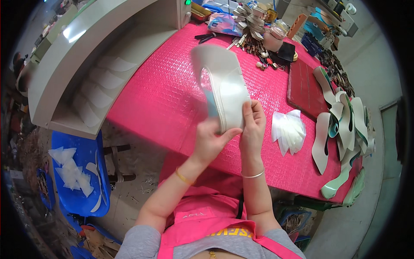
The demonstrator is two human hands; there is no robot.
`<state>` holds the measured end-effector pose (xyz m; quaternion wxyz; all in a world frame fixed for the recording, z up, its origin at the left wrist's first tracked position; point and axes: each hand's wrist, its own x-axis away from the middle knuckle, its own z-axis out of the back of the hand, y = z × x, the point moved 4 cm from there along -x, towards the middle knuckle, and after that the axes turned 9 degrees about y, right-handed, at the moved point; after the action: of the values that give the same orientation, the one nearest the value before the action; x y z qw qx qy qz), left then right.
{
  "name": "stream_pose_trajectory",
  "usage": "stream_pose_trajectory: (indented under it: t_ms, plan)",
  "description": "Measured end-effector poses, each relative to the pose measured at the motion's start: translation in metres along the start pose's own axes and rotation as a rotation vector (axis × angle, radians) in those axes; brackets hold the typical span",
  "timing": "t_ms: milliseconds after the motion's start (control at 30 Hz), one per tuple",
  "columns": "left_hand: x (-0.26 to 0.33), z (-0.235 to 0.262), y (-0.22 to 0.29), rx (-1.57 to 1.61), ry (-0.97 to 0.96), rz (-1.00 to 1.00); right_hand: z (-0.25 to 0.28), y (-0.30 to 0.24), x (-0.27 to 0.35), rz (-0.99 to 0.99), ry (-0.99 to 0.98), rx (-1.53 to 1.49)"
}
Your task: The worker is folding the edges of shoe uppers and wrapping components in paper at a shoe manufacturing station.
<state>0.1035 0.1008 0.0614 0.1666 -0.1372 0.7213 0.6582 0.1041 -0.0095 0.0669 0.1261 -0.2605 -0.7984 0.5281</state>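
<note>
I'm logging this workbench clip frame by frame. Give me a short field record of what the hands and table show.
Left hand: grips the white shoe upper from below
Right hand: pinches its lower edge
Table: pink, textured
Beside right hand: stack of clear plastic pieces
Table's right edge: pile of white and green uppers
Lower left: blue tray of clear pieces

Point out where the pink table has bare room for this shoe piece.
Bare: the pink table between the grey machine and the fan of clear pieces. Crowded: the far edge with tools, and the right edge with stacked shoe pieces.
</note>
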Motion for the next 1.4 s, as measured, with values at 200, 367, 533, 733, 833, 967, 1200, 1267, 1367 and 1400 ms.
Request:
stream_pose_trajectory:
  t_ms: [200,367,533,733,833,967,1200,1267,1367,1400]
  plan:
    - [0.027,-0.006,-0.011,0.006,0.054,0.234,0.0,0.008,-0.018,0.078,-0.039,0.321]
    - [0.019,-0.006,-0.025,0.405,0.142,0.44,0.003,0.022,-0.032,-0.328,-0.165,-0.147]
    - [-0.024,0.03,-0.01,0.568,-0.038,0.562,0.0,0.018,-0.018,-0.358,-0.443,0.013]
    - [-0.054,0.058,0.006,-0.239,-0.121,0.086,-0.032,0.027,-0.022,-0.086,-0.529,0.225]
    - [-0.056,0.058,-0.003,-0.398,0.082,0.027,-0.049,0.025,-0.031,0.275,-0.394,0.46]
    - [-0.031,0.052,-0.023,-0.194,0.269,0.051,-0.057,0.056,-0.023,0.496,-0.408,0.516]
    - [-0.055,0.133,-0.081,-0.41,0.487,0.343,-0.066,-0.012,-0.012,1.01,-0.205,1.02]
    - [-0.057,0.119,-0.065,-0.606,0.454,0.304,-0.056,0.022,-0.077,1.041,-0.211,1.072]
    - [-0.069,0.117,-0.059,-0.689,0.42,0.207,-0.071,0.029,-0.093,0.722,-0.333,1.098]
    - [-0.068,0.124,-0.057,-0.636,0.352,0.324,-0.084,0.034,-0.088,0.368,-0.456,1.048]
